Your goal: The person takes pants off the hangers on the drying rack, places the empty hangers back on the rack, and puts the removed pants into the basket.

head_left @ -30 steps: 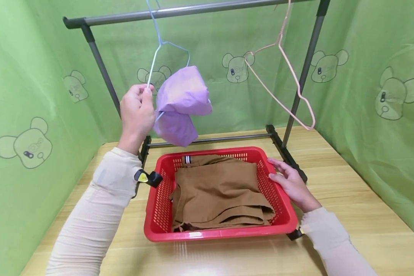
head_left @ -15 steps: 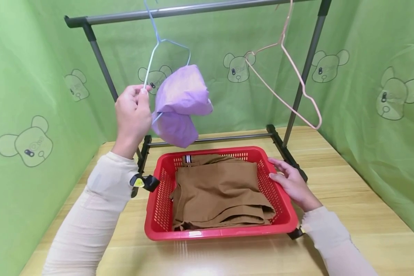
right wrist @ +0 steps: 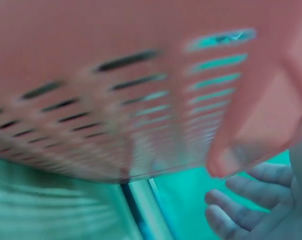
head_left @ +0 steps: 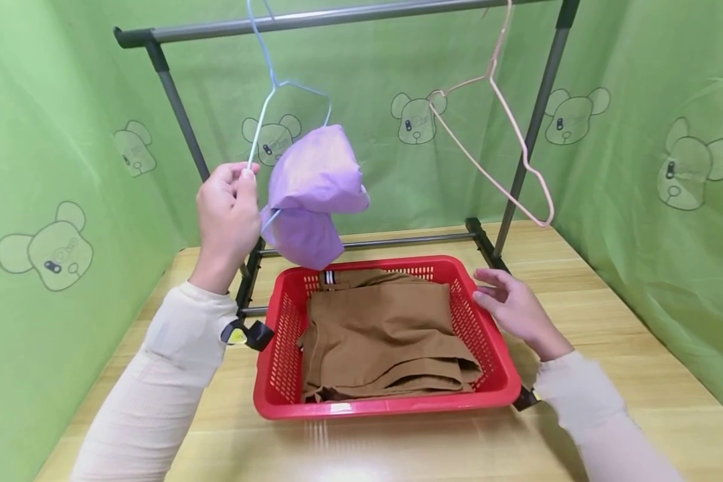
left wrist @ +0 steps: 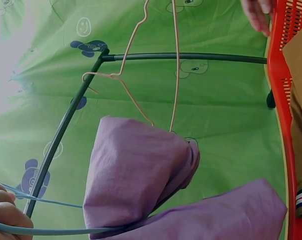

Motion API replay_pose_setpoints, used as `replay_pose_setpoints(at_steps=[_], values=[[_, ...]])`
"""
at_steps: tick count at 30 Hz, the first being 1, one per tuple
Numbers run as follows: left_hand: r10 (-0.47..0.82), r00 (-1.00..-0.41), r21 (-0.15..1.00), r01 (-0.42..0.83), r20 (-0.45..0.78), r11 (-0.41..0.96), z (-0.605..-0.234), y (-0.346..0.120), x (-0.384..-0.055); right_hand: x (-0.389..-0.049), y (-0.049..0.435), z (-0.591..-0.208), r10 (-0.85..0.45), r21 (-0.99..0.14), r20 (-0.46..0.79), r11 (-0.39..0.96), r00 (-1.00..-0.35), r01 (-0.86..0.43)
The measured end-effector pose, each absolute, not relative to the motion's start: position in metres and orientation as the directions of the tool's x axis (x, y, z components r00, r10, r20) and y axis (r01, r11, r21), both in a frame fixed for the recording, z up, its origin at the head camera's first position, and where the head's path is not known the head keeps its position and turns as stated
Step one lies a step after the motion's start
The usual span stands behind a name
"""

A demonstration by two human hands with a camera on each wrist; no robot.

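One thin pale-blue hanger point(head_left: 260, 130) bearing bunched purple cloth point(head_left: 314, 187), pinched by the left hand point(head_left: 225, 217), dips slightly near the red perforated plastic basket point(head_left: 428, 402); the right hand point(head_left: 521, 313), fingers relaxed, has let the basket go, seemingly free for work.

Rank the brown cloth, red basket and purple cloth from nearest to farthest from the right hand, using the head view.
1. Red basket: its right rim lies beside the right hand.
2. Brown cloth: inside the basket.
3. Purple cloth: farther left, on the blue hanger.
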State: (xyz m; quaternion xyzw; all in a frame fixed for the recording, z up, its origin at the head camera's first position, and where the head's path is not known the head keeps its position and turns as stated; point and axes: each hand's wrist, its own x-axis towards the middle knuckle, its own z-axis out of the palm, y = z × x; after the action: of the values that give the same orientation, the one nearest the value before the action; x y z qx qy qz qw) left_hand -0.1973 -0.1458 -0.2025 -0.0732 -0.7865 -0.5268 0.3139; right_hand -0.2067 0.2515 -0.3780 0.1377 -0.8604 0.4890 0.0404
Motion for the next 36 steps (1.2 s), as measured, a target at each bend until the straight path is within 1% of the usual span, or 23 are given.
replay_pose_setpoints(at_steps=[3, 10, 13, 16, 18, 22, 26, 30, 32, 36], values=[[-0.221, -0.788, 0.779, 0.444, 0.575, 0.442, -0.204, -0.147, -0.193, -0.206, 0.251, -0.363, -0.188, -0.813, 0.214, 0.510, -0.959, -0.282], [-0.218, -0.794, 0.784, 0.441, 0.568, 0.436, -0.208, -0.149, -0.186, -0.206, 0.258, -0.340, -0.220, -0.770, 0.222, 0.558, -0.950, -0.309], [-0.218, -0.796, 0.788, 0.443, 0.565, 0.427, -0.209, -0.149, -0.183, -0.206, 0.262, -0.332, -0.210, -0.785, 0.225, 0.539, -0.951, -0.305], [-0.220, -0.793, 0.788, 0.445, 0.567, 0.425, -0.209, -0.149, -0.182, -0.206, 0.262, -0.324, -0.226, -0.843, 0.213, 0.449, -0.951, -0.296], [-0.222, -0.790, 0.786, 0.448, 0.571, 0.426, -0.209, -0.149, -0.182, -0.206, 0.258, -0.320, -0.252, -0.890, 0.201, 0.357, -0.947, -0.284], [-0.224, -0.781, 0.777, 0.456, 0.583, 0.433, -0.210, -0.148, -0.181, -0.208, 0.245, -0.314, -0.292, -0.949, 0.185, 0.196, -0.938, -0.248], [-0.215, -0.774, 0.766, 0.468, 0.596, 0.440, -0.210, -0.147, -0.180, -0.210, 0.232, -0.309, -0.332, -0.983, 0.176, -0.006, -0.926, -0.185], [-0.205, -0.773, 0.761, 0.474, 0.600, 0.443, -0.211, -0.147, -0.179, -0.212, 0.220, -0.303, -0.390, -0.977, 0.158, -0.193, -0.907, -0.087], [-0.202, -0.773, 0.760, 0.474, 0.601, 0.445, -0.211, -0.146, -0.178, -0.214, 0.214, -0.299, -0.416, -0.971, 0.139, -0.237, -0.899, -0.040], [-0.197, -0.772, 0.758, 0.481, 0.605, 0.441, -0.211, -0.145, -0.176, -0.218, 0.202, -0.296, -0.442, -0.963, 0.093, -0.268, -0.892, 0.033]])
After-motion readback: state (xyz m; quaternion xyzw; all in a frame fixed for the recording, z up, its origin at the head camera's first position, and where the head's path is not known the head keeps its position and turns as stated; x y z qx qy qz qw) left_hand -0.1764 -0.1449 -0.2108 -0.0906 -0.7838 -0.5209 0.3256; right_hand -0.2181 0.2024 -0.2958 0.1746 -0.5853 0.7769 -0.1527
